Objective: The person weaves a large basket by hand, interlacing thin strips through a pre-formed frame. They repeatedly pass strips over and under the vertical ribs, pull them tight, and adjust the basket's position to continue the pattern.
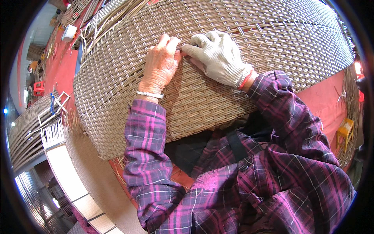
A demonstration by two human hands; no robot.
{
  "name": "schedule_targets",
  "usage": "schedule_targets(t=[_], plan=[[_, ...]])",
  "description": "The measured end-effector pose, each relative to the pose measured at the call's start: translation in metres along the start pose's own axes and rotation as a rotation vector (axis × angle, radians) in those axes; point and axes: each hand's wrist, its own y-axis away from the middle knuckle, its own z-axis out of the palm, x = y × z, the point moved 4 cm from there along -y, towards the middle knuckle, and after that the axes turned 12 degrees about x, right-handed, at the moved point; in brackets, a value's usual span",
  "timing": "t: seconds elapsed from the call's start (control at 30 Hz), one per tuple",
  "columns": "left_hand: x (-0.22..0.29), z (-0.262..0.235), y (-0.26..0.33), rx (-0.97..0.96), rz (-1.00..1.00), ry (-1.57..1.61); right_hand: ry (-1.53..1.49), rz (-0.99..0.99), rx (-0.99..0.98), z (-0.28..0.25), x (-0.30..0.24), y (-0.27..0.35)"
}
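A large curved panel of woven brown wicker (210,109) spreads in front of me, filling the upper middle of the head view. My left hand (161,64), bare with a pale bracelet at the wrist, presses bent fingertips into the weave. Close beside it is my right hand (218,56) in a white knitted glove, its thumb and forefinger pinched together at the same spot. The fingertips of both hands nearly meet. Whatever strand or small thing lies between them is too hidden to make out. A thin gap runs through the weave to the right of the glove.
Loose wicker strands (124,15) lie beyond the panel at upper left. Another partly woven frame (33,121) stands at left, near a red stool (39,89). A yellow stool (344,132) is at right, beside a bundle of strands. Red covering (323,103) shows below the panel.
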Motion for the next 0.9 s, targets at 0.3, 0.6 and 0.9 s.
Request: schedule_targets(t=[0.3, 0.6, 0.9], plan=[[-0.019, -0.047, 0.032, 0.034, -0.321, 0.036, 0.025, 0.143, -0.065, 0.018, -0.016, -0.013], [-0.019, -0.040, 0.048, 0.042, -0.109, -0.123, -0.012, 0.075, 0.005, 0.018, -0.021, -0.007], [-0.025, -0.041, 0.038, -0.090, 0.020, -0.104, -0.021, 0.070, 0.011, 0.022, -0.026, -0.005]])
